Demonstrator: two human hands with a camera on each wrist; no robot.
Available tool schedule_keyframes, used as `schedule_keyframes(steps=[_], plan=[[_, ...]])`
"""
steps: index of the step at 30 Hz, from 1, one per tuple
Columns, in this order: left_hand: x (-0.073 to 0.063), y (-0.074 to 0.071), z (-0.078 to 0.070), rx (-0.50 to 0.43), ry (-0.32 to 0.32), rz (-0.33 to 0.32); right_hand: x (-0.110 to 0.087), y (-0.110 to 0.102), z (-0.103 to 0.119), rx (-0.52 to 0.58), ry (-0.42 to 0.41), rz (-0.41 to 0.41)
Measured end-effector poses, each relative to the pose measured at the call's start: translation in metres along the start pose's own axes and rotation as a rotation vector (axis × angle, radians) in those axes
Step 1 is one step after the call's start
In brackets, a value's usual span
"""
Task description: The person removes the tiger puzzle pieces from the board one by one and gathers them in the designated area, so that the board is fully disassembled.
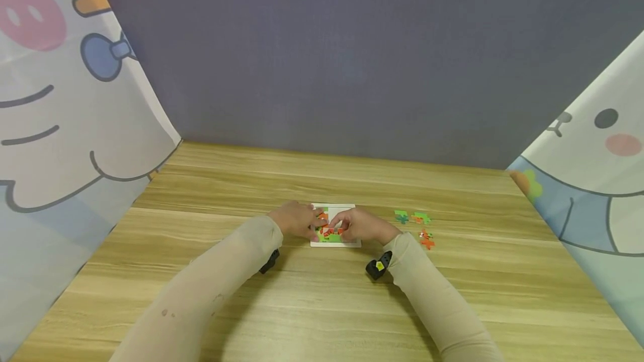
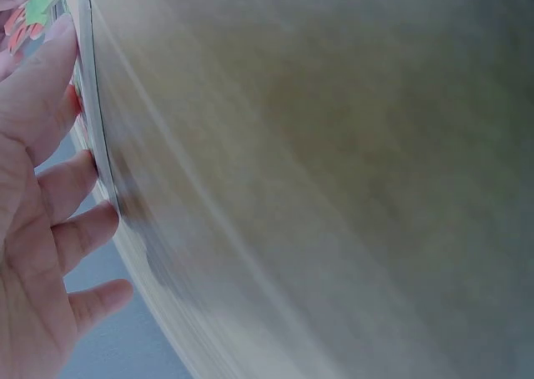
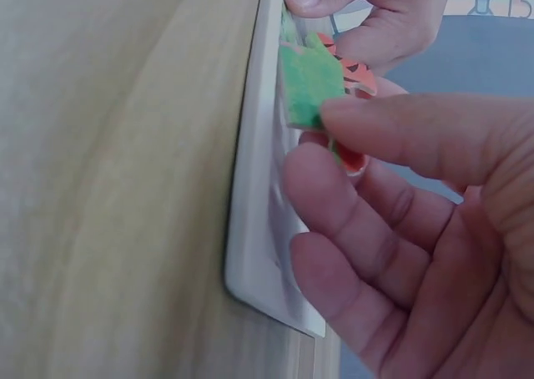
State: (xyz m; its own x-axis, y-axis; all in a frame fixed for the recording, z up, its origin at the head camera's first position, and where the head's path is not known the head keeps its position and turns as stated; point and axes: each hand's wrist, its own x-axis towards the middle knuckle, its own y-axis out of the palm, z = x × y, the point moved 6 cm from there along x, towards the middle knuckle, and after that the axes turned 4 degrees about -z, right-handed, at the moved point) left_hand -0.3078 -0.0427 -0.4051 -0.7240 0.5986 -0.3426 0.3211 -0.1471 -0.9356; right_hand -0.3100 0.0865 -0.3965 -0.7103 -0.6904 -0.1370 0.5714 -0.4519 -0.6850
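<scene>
A white puzzle tray [image 1: 336, 245] lies on the table between the hands, with green and orange jigsaw pieces along its left and near sides. My right hand [image 1: 363, 224] is over the tray's right part. Between thumb and fingers it pinches a green and orange jigsaw piece [image 3: 310, 83], seen tilted in the right wrist view. At the tray's left side my left hand [image 1: 296, 220] rests its fingers on the rim and the pieces there. In the left wrist view its fingers [image 2: 79, 237] are spread, some touching the tray edge. The hands partly hide the pieces inside.
To the right of the tray lie three loose jigsaw pieces: a green and teal one [image 1: 401, 216], a green and orange one [image 1: 421, 218] and a mostly orange one [image 1: 426, 239]. A grey panel [image 1: 342, 60] stands behind the wooden table [image 1: 312, 306], with cartoon-printed cloths at both sides.
</scene>
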Motion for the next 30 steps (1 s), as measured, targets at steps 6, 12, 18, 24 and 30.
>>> schedule_keyframes(steps=[6, 12, 18, 24, 30], plan=[[0.001, 0.0, -0.001, -0.004, -0.001, -0.005, 0.0, 0.0, -0.002, 0.013, -0.016, -0.008], [0.003, 0.003, 0.001, 0.023, -0.001, 0.002, -0.003, -0.001, -0.004, 0.015, -0.029, -0.012], [0.004, 0.003, 0.003, 0.004, -0.013, 0.009, -0.008, -0.004, -0.007, 0.067, 0.003, -0.021], [0.002, 0.001, 0.001, -0.008, -0.012, 0.003, -0.015, -0.007, -0.013, 0.089, 0.04, -0.023], [0.002, 0.001, 0.0, -0.006, -0.016, 0.012, -0.022, -0.011, -0.019, 0.119, 0.055, -0.03]])
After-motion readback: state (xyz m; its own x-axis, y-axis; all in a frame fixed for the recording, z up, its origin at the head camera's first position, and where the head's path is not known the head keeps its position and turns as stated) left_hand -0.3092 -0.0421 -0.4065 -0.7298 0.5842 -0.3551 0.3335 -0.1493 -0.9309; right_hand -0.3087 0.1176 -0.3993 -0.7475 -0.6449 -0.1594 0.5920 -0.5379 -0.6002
